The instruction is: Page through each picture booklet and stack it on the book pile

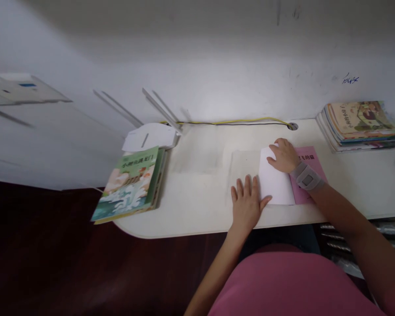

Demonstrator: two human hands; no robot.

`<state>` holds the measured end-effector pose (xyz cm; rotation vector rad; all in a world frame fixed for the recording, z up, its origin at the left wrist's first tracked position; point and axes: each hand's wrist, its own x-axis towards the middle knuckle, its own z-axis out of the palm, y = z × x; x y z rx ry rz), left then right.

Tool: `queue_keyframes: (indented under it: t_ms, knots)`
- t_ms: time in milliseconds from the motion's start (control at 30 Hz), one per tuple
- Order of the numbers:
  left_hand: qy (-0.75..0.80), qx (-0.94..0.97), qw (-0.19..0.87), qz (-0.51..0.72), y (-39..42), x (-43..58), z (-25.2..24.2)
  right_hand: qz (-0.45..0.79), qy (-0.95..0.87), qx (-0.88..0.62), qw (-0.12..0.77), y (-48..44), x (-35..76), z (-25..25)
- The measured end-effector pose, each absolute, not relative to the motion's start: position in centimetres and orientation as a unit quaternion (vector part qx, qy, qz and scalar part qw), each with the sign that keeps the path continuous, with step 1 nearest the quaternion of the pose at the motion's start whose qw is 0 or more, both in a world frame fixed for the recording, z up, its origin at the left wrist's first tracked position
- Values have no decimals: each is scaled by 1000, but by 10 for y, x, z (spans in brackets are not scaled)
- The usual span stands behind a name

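Note:
A folded white sheet of paper [274,177] lies on the cream desk [197,210], its right edge on a pink booklet [312,169] with dark Chinese print. My right hand [283,156] rests on the sheet's upper end, fingers together and flat, with a grey wrist brace [306,177] above it. My left hand [246,204] lies flat on the desk with fingers spread, its thumb reaching onto the sheet's lower left edge. Neither hand grips anything.
A green picture book [128,184] lies at the desk's left end beside a white router [151,136] with thin antennas. Several picture books form a stack [360,125] at the back right. A yellow-and-black cable [230,122] runs along the wall into a desk grommet [292,126].

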<state>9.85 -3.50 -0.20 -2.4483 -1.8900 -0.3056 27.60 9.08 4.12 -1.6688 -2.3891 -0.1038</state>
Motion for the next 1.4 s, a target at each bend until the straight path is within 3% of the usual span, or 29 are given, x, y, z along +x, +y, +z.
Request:
queue_keyframes:
  t_ms: [767,1400]
  knots:
    - [-604,-792,16,-88,-35,98,-3,-9,-835,-546,71,87,280,50]
    - [-598,-795,14,-101,-35,97,-3,41,-834,-541,100,91,278,37]
